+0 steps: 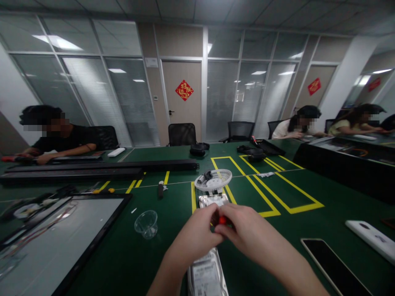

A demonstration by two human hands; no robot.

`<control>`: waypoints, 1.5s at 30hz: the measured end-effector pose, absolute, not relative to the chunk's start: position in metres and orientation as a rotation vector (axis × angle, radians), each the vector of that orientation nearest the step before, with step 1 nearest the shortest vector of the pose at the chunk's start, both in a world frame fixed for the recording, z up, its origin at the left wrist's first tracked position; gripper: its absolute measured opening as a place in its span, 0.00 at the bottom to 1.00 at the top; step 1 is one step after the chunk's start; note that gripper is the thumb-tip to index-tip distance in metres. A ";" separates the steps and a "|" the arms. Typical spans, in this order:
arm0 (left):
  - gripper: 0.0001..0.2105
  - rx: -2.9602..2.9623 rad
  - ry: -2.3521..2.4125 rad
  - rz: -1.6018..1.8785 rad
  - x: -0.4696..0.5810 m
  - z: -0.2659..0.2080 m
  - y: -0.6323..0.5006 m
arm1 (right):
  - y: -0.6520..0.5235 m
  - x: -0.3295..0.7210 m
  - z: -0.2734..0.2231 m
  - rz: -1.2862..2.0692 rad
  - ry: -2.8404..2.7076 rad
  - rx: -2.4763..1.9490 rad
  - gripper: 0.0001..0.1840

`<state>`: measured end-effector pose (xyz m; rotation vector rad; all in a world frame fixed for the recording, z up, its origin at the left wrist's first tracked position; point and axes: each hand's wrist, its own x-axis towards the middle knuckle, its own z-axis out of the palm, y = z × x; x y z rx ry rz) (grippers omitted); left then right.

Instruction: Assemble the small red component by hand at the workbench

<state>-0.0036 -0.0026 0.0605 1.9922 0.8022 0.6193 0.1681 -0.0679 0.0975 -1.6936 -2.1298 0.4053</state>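
Both my hands meet over a row of metal hard drives in the middle of the table. My left hand (200, 224) is closed, its fingertips pressed together against those of the other hand; whatever they grip is hidden. In my right hand (242, 222) a small red object (222, 220) shows between thumb and fingers, mostly covered, so its kind is unclear. A hard drive with a white label (206, 277) lies below my wrists. Another silver hard drive (213, 200) lies just beyond my fingers. Behind it stands a white plastic basket (226, 181) with small dark parts inside.
A clear plastic cup (146, 224) stands left of my hands. A framed panel (77, 234) lies further left, with long black bars (101, 169) behind it. At right are a phone (335, 265) and a white device (372, 238). Several people sit around the green table (173, 250).
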 end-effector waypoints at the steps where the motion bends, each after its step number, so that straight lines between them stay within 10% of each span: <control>1: 0.14 1.979 0.796 0.626 -0.003 0.060 -0.003 | -0.068 0.168 0.098 0.406 -2.127 -1.687 0.07; 7: 0.19 1.968 0.711 0.677 -0.006 0.065 -0.004 | -0.073 0.167 0.096 0.449 -2.204 -1.467 0.22; 14: 0.13 2.039 0.774 0.638 -0.004 0.061 -0.003 | -0.073 0.165 0.101 0.372 -2.141 -1.733 0.05; 20: 0.17 1.986 0.720 0.677 -0.005 0.066 -0.004 | -0.075 0.169 0.100 0.442 -2.199 -1.467 0.19; 28: 0.12 2.065 0.802 0.597 -0.007 0.064 -0.003 | -0.069 0.165 0.095 0.298 -2.164 -1.713 0.06; 35: 0.17 2.020 0.749 0.662 -0.008 0.069 -0.005 | -0.073 0.169 0.093 0.368 -2.235 -1.408 0.24; 41: 0.09 2.067 0.792 0.624 -0.006 0.067 -0.005 | -0.070 0.169 0.097 0.272 -2.184 -1.666 0.05; 45: 0.19 1.990 0.758 0.653 -0.007 0.069 -0.006 | -0.073 0.170 0.099 0.326 -2.208 -1.555 0.17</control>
